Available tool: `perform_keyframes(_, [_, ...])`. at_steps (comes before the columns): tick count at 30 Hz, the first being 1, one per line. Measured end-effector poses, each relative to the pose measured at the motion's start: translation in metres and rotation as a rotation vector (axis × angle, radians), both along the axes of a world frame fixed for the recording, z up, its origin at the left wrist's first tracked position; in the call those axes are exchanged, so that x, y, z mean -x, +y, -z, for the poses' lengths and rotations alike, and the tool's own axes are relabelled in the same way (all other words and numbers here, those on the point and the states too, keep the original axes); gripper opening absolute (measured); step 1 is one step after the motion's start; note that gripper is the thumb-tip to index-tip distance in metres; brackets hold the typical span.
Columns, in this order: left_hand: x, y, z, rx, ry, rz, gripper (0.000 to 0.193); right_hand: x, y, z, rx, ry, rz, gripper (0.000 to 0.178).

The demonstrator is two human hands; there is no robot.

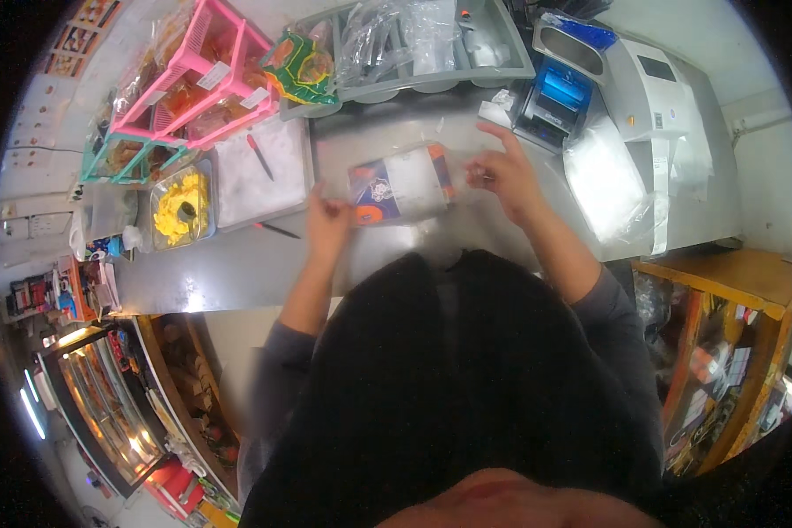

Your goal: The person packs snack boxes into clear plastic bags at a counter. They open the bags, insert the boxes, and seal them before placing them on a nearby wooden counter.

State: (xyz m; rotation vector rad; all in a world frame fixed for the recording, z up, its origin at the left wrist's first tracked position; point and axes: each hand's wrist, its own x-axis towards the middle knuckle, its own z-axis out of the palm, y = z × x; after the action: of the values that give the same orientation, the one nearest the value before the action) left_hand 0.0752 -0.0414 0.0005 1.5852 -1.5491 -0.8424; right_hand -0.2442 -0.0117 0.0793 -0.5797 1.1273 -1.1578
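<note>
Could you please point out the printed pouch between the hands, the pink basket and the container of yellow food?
printed pouch (402,185), head view, its pale middle panel.
pink basket (204,75), head view, its slatted side wall.
container of yellow food (157,189), head view, its left rim.

A clear plastic pouch with white, orange and blue print (402,185) is lying on the grey metal bench (238,264), between both hands.

The worktop (238,264) was brushed metal, dully glossy. The packet (402,185) between the grips looked like clear, shiny plastic; beyond it sat a matt grey plastic tray (510,53).
</note>
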Motion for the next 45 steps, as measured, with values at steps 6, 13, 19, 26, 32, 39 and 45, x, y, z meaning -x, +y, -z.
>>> perform_keyframes(6, [0.004,-0.008,-0.110,-0.120,0.916,0.039,0.042,-0.021,-0.015,-0.036,0.267,-0.007,0.059,0.051])
perform_keyframes(13, [0.017,-0.007,-0.197,0.047,1.011,0.213,0.042,-0.031,-0.015,-0.093,0.462,0.136,0.093,0.039])
perform_keyframes(19, [0.029,-0.004,-0.174,-0.027,0.919,0.191,0.040,-0.017,-0.025,-0.054,0.259,0.374,-0.311,0.016])
perform_keyframes(26, [-0.015,-0.014,-0.187,0.428,0.938,-0.050,0.045,-0.048,-0.024,-0.092,0.497,-0.072,-0.151,0.020])
perform_keyframes(32, [-0.026,-0.011,-0.191,0.116,1.023,0.064,0.037,-0.057,-0.008,-0.129,0.415,-0.159,-0.202,0.024])
perform_keyframes(39, [-0.037,0.008,-0.191,0.084,1.099,0.113,0.037,-0.055,-0.006,-0.097,0.304,-0.105,-0.243,0.030])
perform_keyframes(45, [-0.057,0.014,-0.163,0.179,0.718,-0.022,0.037,-0.043,-0.008,-0.021,0.161,0.335,-0.069,0.036])
